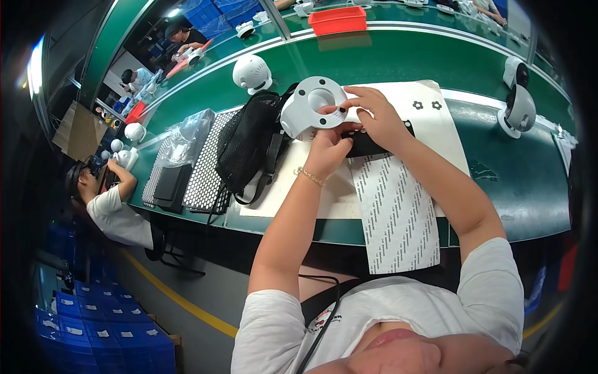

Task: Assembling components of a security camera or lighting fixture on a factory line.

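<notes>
My left hand (pixel 330 153) holds up a white rounded camera base (pixel 293 116) by its lower edge, with its ring-shaped underside facing me. Several small black round pads (pixel 313 123) dot that ring around a recessed centre. Over the right side of the ring is my right hand (pixel 377 118), its fingertips pinched at another small black pad (pixel 342 108) on the rim. Beneath my hands lies a black sheet (pixel 367 145) with round spots, partly covered by them. A white printed backing strip (pixel 398 212) runs from there over the table's front edge.
Left of my hands are a black mesh bag (pixel 249 140), perforated panels (pixel 210 162) and a clear plastic bag (pixel 187 134). White camera units stand behind (pixel 252 73) and at right (pixel 518 112). A pale board (pixel 436 134) lies beneath. A red bin (pixel 337 22) sits beyond; co-workers sit leftward.
</notes>
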A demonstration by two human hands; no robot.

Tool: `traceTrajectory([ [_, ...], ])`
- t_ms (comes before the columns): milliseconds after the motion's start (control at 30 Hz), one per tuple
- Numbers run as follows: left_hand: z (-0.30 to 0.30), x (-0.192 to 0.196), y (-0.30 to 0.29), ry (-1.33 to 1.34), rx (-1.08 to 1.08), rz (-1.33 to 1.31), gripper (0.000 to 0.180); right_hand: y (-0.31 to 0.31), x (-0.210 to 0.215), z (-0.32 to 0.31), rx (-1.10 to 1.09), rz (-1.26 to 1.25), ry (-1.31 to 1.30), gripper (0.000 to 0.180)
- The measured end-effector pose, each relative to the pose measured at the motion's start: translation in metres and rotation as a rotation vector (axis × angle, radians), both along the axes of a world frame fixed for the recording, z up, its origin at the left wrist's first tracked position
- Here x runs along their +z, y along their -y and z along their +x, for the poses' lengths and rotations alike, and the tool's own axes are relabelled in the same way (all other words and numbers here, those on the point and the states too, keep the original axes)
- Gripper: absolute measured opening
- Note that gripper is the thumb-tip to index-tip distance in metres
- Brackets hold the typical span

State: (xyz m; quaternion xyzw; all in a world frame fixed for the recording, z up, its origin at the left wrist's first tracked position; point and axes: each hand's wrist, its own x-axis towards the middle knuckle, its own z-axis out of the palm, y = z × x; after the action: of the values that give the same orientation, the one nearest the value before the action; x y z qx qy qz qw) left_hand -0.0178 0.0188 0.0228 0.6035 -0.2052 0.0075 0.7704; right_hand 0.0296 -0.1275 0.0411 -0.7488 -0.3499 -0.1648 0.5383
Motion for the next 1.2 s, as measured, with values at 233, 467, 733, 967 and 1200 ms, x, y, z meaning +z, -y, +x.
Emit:
traceTrajectory([
  [233, 0.004, -0.004, -0.003, 0.072, -0.016, -0.011, 0.064, 0.007, -0.005, 0.000, -0.062, -0.201, 0.262, 0.035],
  [467, 0.000, -0.004, -0.004, 0.099, -0.001, 0.167, 0.060, 0.012, 0.016, 0.007, 0.329, 0.199, -0.683, 0.044],
  [733, 0.002, -0.006, 0.000, 0.113, 0.081, 0.398, 0.043, 0.007, 0.014, 0.015, 0.228, 0.335, -0.517, 0.034],
  [967, -0.002, -0.003, 0.000, 0.295, 0.162, 0.526, 0.025, 0.088, -0.007, 0.099, -0.464, 0.099, 0.141, 0.022],
  [1200, -0.003, -0.003, 0.000, 0.365, 0.161, 0.531, 0.023, 0.196, -0.049, 0.154, -1.061, -0.482, 0.565, 0.017],
])
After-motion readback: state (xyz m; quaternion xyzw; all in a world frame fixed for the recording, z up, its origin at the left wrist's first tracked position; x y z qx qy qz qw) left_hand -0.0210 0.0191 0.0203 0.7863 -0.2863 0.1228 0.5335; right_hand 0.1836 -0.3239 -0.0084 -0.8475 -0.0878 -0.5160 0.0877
